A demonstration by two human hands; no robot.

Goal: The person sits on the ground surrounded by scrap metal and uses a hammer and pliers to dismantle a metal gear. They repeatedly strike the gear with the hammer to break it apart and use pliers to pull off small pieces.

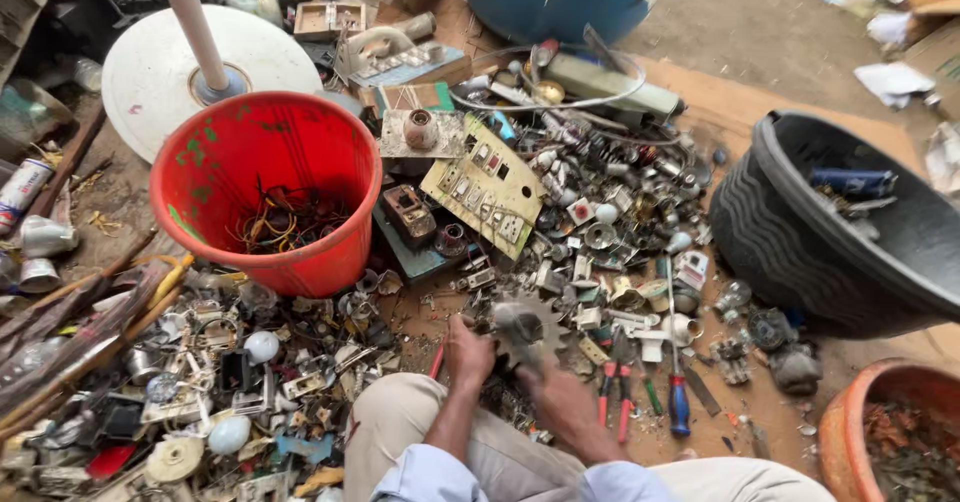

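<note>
Both hands, left [468, 350]; right [552, 390], clasp the toothed metal gear [525, 328] between them.

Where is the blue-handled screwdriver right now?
In the head view, the blue-handled screwdriver lies on the ground to the right of the person's right hand, just beyond the red-handled pliers and below the black plastic tub.
</note>
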